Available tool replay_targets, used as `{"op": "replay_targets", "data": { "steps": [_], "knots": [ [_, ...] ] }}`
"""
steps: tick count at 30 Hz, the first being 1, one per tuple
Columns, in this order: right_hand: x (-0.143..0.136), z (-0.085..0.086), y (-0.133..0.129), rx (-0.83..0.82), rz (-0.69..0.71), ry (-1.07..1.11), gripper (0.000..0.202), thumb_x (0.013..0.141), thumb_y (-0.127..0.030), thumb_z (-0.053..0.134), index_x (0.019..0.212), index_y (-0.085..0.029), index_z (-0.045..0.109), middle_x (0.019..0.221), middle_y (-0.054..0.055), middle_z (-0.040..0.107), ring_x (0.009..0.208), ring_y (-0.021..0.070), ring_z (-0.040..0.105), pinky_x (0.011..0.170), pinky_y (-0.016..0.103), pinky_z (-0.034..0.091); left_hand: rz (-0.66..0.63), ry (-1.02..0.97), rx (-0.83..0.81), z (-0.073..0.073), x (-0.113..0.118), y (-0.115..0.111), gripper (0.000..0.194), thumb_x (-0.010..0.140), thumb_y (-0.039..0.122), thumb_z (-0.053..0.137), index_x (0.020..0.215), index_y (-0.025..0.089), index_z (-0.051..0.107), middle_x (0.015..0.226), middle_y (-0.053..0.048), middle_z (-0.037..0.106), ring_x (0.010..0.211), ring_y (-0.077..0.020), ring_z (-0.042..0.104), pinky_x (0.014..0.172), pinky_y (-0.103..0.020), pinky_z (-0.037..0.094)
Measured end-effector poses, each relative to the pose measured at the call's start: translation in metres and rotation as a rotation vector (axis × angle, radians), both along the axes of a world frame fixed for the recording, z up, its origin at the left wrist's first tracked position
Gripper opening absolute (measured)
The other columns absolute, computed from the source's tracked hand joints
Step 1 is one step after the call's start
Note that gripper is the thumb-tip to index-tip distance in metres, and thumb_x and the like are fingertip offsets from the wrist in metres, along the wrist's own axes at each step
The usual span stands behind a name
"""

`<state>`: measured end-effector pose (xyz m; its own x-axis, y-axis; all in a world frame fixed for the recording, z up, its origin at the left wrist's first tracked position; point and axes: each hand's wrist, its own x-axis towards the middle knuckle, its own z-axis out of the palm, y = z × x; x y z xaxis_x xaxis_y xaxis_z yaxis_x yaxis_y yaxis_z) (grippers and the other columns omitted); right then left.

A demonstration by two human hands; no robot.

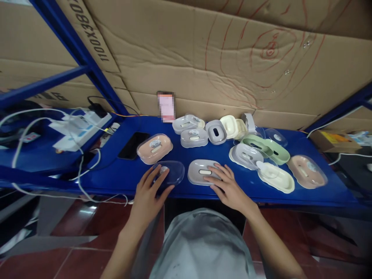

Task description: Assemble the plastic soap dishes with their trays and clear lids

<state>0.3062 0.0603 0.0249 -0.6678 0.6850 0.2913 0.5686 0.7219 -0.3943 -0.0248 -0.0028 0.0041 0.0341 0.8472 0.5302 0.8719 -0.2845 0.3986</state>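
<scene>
A clear plastic lid [176,170] with a round sticker lies at the front edge of the blue table. Over its left part rests my left hand [151,192], fingers apart and touching it. Just to the right is a grey oval soap dish [196,172] with a pale insert in its middle slot. My right hand [228,186] lies on the dish's right side with the fingers spread. Behind the lid sits a pink soap dish [147,151] under a clear cover.
More soap dishes stand behind and to the right: grey [194,138], cream [277,179], green [280,153] and pink [306,172]. A dark phone [133,145] lies at left, near a white power strip [81,131] with cables. Cardboard [174,46] walls the back.
</scene>
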Motion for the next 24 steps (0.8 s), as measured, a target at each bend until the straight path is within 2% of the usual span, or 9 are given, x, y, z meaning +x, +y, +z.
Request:
{"op": "replay_targets", "data": {
  "steps": [2, 3, 5, 7, 9, 12, 17, 19, 24],
  "knots": [
    [-0.004, -0.002, 0.0, -0.041, -0.01, 0.045, 0.05, 0.11, -0.024, 0.052, 0.158, -0.037, 0.051, 0.176, 0.006, 0.033, 0.164, 0.0297, 0.028, 0.131, 0.061, 0.033, 0.027, -0.104, 0.061, 0.004, 0.02, 0.006, 0.051, 0.105, 0.037, 0.064, 0.155, 0.034, 0.053, 0.152, -0.011, 0.061, 0.14, -0.0324, 0.06, 0.116, -0.055, 0.051],
    [-0.005, -0.003, 0.0, -0.062, -0.033, 0.074, 0.058, 0.11, -0.026, 0.054, 0.165, -0.037, 0.041, 0.18, 0.008, 0.022, 0.165, 0.0305, 0.026, 0.129, 0.058, 0.036, 0.023, -0.127, 0.084, 0.006, 0.031, 0.01, 0.05, 0.105, 0.037, 0.064, 0.153, 0.034, 0.055, 0.15, -0.011, 0.062, 0.136, -0.0311, 0.062, 0.114, -0.052, 0.052],
    [-0.007, -0.005, 0.0, -0.09, -0.092, 0.141, 0.081, 0.107, -0.03, 0.062, 0.173, -0.037, 0.015, 0.182, 0.011, -0.003, 0.165, 0.0334, 0.024, 0.127, 0.057, 0.04, -0.023, -0.097, 0.126, 0.011, 0.055, 0.019, 0.047, 0.102, 0.04, 0.069, 0.148, 0.032, 0.06, 0.146, -0.011, 0.065, 0.133, -0.0315, 0.065, 0.111, -0.051, 0.054],
    [-0.006, -0.006, 0.0, -0.097, -0.111, 0.176, 0.096, 0.103, -0.033, 0.069, 0.173, -0.04, 0.004, 0.181, 0.01, -0.016, 0.165, 0.0361, 0.02, 0.126, 0.057, 0.041, -0.103, -0.017, 0.155, 0.015, 0.075, 0.029, 0.046, 0.1, 0.042, 0.072, 0.144, 0.029, 0.062, 0.145, -0.013, 0.066, 0.132, -0.0327, 0.065, 0.108, -0.05, 0.054],
    [-0.004, -0.005, 0.001, -0.095, -0.094, 0.156, 0.09, 0.102, -0.033, 0.071, 0.172, -0.043, 0.014, 0.181, 0.008, -0.015, 0.166, 0.0368, 0.016, 0.127, 0.057, 0.039, -0.178, 0.05, 0.149, 0.017, 0.087, 0.037, 0.046, 0.102, 0.04, 0.07, 0.145, 0.027, 0.062, 0.144, -0.015, 0.067, 0.132, -0.0329, 0.066, 0.106, -0.05, 0.055],
    [-0.001, -0.002, 0.002, -0.069, -0.089, 0.121, 0.075, 0.105, -0.032, 0.066, 0.17, -0.04, 0.028, 0.182, 0.007, -0.002, 0.166, 0.0345, 0.016, 0.129, 0.055, 0.037, -0.262, 0.127, 0.117, 0.016, 0.09, 0.043, 0.047, 0.103, 0.036, 0.069, 0.148, 0.025, 0.06, 0.147, -0.017, 0.066, 0.137, -0.0336, 0.063, 0.109, -0.051, 0.054],
    [-0.003, -0.003, 0.003, -0.001, -0.041, 0.055, 0.075, 0.108, -0.028, 0.06, 0.172, -0.038, 0.021, 0.178, 0.008, 0.026, 0.164, 0.0295, 0.026, 0.128, 0.053, 0.04, -0.315, 0.156, 0.079, 0.009, 0.074, 0.038, 0.058, 0.104, 0.025, 0.065, 0.159, 0.029, 0.048, 0.163, -0.017, 0.052, 0.155, -0.0336, 0.047, 0.119, -0.054, 0.049],
    [-0.005, -0.004, 0.004, 0.011, -0.01, 0.026, 0.074, 0.11, -0.026, 0.056, 0.172, -0.037, 0.019, 0.178, 0.007, 0.028, 0.164, 0.0281, 0.024, 0.129, 0.053, 0.039, -0.31, 0.14, 0.084, 0.006, 0.069, 0.036, 0.062, 0.104, 0.022, 0.064, 0.162, 0.03, 0.045, 0.164, -0.016, 0.051, 0.157, -0.0331, 0.044, 0.12, -0.054, 0.049],
    [-0.008, 0.003, 0.009, 0.033, 0.049, 0.029, 0.07, 0.112, -0.024, 0.05, 0.173, -0.033, 0.018, 0.178, 0.006, 0.028, 0.167, 0.0273, 0.015, 0.13, 0.054, 0.038, -0.296, 0.025, 0.127, 0.005, 0.064, 0.038, 0.067, 0.101, 0.027, 0.071, 0.162, 0.031, 0.044, 0.159, -0.016, 0.056, 0.15, -0.0323, 0.053, 0.118, -0.054, 0.052]
  ]
}}
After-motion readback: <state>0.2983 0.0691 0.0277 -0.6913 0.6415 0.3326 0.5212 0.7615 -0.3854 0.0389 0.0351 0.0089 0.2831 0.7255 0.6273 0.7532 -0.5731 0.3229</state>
